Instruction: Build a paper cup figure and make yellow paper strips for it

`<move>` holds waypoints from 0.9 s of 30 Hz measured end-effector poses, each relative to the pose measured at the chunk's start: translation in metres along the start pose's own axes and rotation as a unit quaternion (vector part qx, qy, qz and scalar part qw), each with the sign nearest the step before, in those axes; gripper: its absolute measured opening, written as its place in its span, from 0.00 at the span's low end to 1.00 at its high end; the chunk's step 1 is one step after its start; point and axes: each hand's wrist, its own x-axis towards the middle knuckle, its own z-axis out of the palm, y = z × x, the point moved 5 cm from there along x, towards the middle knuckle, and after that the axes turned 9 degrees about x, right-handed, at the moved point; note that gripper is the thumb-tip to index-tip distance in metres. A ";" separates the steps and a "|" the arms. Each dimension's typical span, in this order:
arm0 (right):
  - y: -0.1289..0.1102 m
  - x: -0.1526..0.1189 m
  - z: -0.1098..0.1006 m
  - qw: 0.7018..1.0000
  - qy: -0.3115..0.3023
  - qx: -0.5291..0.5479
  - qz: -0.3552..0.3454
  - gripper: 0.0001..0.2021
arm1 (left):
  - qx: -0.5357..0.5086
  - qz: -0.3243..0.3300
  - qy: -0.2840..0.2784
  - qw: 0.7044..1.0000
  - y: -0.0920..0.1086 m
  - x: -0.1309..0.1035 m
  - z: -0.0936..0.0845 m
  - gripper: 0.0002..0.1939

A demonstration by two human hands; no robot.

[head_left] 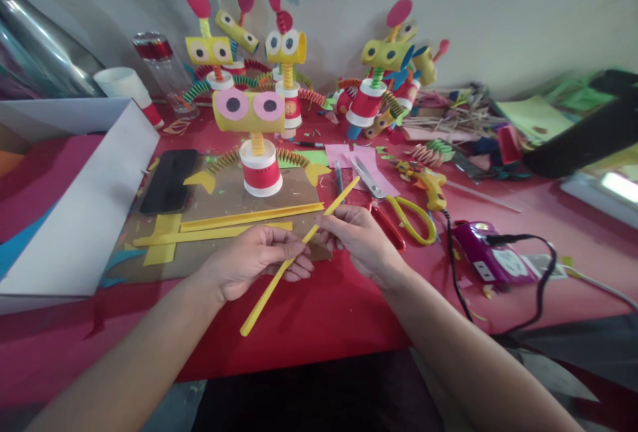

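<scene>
A long, narrow yellow paper strip slants between my hands, its near end low over the red tabletop. My left hand pinches it around the middle, thumb on top. Farther up, my right hand grips it between thumb and fingers. Just beyond lie a folded yellow strip and a flat yellow strip on a brown cardboard sheet. Behind these stands a paper-cup robot figure with a yellow tube head, pink-ringed eyes and folded paper arms.
Scissors with yellow handles and a yellow glue gun lie to the right, near a purple box with cables. At left are a phone and a white box. Several similar figures line the back.
</scene>
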 end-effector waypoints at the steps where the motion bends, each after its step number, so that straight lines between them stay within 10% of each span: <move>1: 0.000 0.000 0.000 1.000 0.000 0.006 0.001 0.12 | 0.000 0.005 -0.001 1.000 0.000 0.000 0.000 0.12; 11: 0.005 -0.009 0.013 0.995 -0.103 -0.006 0.017 0.10 | -0.015 0.016 -0.013 1.000 0.000 0.001 0.002 0.13; 20: 0.002 0.000 -0.003 1.000 0.010 -0.017 -0.005 0.12 | 0.056 0.058 0.020 0.997 0.008 -0.002 0.003 0.11; 27: 0.011 -0.003 0.008 0.998 -0.034 -0.004 0.051 0.11 | 0.048 0.097 0.007 0.994 0.010 -0.001 0.006 0.13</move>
